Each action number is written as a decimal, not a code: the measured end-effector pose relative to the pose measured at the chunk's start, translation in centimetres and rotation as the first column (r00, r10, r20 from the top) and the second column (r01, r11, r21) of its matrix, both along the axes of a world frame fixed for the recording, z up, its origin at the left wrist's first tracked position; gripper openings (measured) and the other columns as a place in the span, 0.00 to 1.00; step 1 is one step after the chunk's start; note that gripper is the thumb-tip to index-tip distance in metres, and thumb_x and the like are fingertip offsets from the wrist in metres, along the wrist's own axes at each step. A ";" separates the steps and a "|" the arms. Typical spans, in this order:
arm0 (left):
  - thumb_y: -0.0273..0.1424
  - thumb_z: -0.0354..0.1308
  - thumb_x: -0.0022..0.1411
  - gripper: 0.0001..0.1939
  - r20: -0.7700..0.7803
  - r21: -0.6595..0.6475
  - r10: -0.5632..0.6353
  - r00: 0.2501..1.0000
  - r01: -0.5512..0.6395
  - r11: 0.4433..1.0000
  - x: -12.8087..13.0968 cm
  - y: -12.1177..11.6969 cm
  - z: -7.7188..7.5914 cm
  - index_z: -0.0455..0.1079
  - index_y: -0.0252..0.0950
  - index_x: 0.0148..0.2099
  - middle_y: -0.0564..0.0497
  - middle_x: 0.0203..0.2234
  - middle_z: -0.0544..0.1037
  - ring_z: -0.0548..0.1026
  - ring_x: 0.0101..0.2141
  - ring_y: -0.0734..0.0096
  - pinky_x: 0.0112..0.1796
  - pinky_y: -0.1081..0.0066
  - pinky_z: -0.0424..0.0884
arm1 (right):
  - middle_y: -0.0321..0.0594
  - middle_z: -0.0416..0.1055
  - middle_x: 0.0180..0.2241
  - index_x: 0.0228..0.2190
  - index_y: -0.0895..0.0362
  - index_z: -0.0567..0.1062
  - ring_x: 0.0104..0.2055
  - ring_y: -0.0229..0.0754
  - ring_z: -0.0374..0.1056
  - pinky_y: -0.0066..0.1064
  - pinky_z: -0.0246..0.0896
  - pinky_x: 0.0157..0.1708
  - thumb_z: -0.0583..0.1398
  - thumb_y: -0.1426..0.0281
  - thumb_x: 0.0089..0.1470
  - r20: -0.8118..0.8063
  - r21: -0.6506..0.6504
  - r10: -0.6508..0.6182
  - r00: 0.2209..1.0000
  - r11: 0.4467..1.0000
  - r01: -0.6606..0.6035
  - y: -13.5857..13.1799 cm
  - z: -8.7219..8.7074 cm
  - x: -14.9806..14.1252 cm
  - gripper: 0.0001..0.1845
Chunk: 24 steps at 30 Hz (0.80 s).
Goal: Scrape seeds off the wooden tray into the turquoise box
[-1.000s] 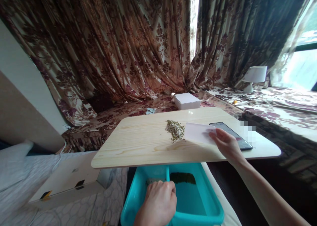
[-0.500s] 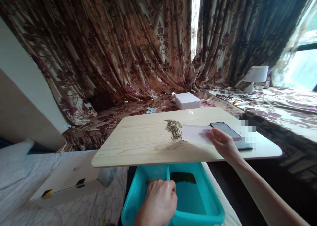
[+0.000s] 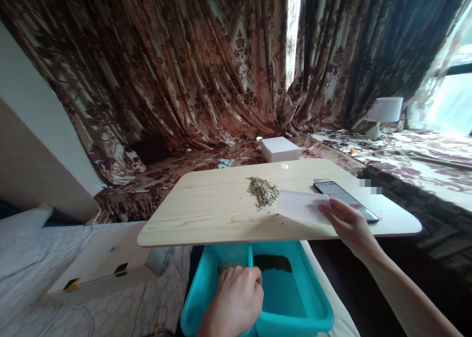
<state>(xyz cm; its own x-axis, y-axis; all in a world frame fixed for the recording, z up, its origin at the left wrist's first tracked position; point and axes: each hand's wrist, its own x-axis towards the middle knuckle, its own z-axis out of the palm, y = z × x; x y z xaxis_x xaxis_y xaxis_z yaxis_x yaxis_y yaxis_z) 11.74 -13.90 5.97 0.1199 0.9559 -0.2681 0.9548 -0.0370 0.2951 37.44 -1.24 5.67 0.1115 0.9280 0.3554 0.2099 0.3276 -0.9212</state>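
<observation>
My right hand (image 3: 348, 221) pinches one end of a stiff white card (image 3: 300, 205) above the wooden tabletop (image 3: 206, 199). The card's free edge is just right of a loose pile of small green-and-white grains (image 3: 263, 192), with a slight gap between them. Over the divider (image 3: 250, 254) of a teal two-compartment bin (image 3: 283, 297), my left hand (image 3: 238, 295) is closed; its fingertips are hidden beneath it. Dark green grains (image 3: 273, 263) lie at the far end of the bin's right compartment. Some grains (image 3: 230, 266) show in the left one, partly covered by my hand.
A phone (image 3: 346, 201) lies on the tabletop beside my right hand. Behind the table is a white box (image 3: 280, 149) on the patterned ledge. A large carton (image 3: 106, 263) sits on the bed at left. The bin is below the table's near edge.
My right hand and the card have moved right, away from the pile. The pile's right side shows more, and a few stray grains lie near it. My left hand stays on the bin.
</observation>
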 end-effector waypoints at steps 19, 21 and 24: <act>0.29 0.43 0.58 0.15 0.146 0.018 -0.020 0.989 0.018 1.000 0.2 0.2 1.2 0.72 0.43 0.34 0.53 0.35 0.79 0.73 0.40 0.63 0.42 0.65 0.62 | 0.40 0.79 0.30 0.26 0.53 0.79 0.33 0.45 0.74 0.29 0.70 0.31 0.70 0.52 0.33 -0.075 -0.077 -0.033 0.997 0.997 0.027 -2.5 1.1 0.8 0.21; 0.29 0.43 0.58 0.15 0.142 0.015 -0.023 0.990 0.021 1.000 0.1 0.2 1.3 0.72 0.43 0.34 0.53 0.35 0.79 0.73 0.40 0.62 0.42 0.65 0.62 | 0.39 0.79 0.29 0.26 0.52 0.80 0.31 0.44 0.73 0.29 0.70 0.30 0.71 0.51 0.30 -0.103 -0.095 -0.040 0.994 0.995 0.031 -3.2 1.0 1.4 0.21; 0.29 0.43 0.58 0.15 0.148 0.010 -0.030 0.988 0.029 1.000 0.1 0.3 1.4 0.72 0.43 0.35 0.54 0.35 0.79 0.73 0.40 0.62 0.42 0.65 0.62 | 0.39 0.79 0.28 0.25 0.53 0.80 0.29 0.43 0.73 0.27 0.69 0.26 0.71 0.52 0.28 -0.098 -0.153 0.002 0.995 0.988 -0.017 -3.9 0.7 2.0 0.21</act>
<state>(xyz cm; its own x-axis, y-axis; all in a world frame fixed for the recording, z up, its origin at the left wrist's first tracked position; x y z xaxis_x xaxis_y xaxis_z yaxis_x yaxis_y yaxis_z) 11.87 -13.63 7.39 0.1860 0.9534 -0.2376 0.8989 -0.0675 0.4329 39.43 -5.18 6.39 0.1299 0.9719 0.1960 0.1143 0.1817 -0.9767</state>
